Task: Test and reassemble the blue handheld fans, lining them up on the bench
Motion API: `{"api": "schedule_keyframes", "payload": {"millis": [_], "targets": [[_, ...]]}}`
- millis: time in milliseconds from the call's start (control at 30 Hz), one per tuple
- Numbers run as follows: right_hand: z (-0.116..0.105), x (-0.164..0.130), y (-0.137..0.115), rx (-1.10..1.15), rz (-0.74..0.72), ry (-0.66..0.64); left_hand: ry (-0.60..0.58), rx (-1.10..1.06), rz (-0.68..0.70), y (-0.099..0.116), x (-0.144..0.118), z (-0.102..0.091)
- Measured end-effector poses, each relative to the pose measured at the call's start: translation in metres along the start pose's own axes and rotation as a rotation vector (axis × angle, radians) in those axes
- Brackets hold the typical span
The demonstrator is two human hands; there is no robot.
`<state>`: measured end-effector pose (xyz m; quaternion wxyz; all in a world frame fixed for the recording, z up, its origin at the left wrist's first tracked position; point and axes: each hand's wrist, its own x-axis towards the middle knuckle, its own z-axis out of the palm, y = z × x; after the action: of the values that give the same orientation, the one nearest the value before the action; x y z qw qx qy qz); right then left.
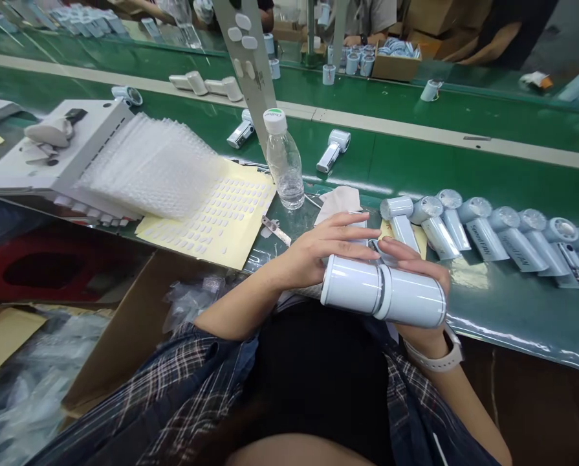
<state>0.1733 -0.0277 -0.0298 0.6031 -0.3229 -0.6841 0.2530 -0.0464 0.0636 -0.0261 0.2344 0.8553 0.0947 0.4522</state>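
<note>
Two light-blue cylindrical fan heads of handheld fans, a left one [352, 285] and a right one [415, 298], sit end to end in front of my body. My left hand [313, 252] lies against the left fan, its fingers stretched out along the far side and the thumb hidden. Around the outer end of the right fan curls my right hand [427, 275], fingers reaching behind it. The handles of both fans are mostly hidden. A row of similar handheld fans [483, 226] lies on the green bench just right of my hands.
A water bottle [285, 162] stands ahead, beside a metal post [250, 71]. Left of it are a yellow sticker sheet [235, 213], bubble-wrap bags [148, 162] and a white box [90, 139]. Single fans [334, 149] lie on the green conveyor [391, 155]. Co-workers sit across.
</note>
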Motion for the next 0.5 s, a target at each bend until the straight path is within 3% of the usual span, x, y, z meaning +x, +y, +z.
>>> {"api": "schedule_keyframes", "payload": {"millis": [200,500], "targets": [[-0.001,0.0,0.01,0.04,0.001,0.003,-0.023,-0.009,-0.024,-0.015,-0.005,0.007],[-0.005,0.022,0.018,0.059,-0.009,-0.017,-0.033,0.095,-0.002,-0.013,0.017,-0.007]]}}
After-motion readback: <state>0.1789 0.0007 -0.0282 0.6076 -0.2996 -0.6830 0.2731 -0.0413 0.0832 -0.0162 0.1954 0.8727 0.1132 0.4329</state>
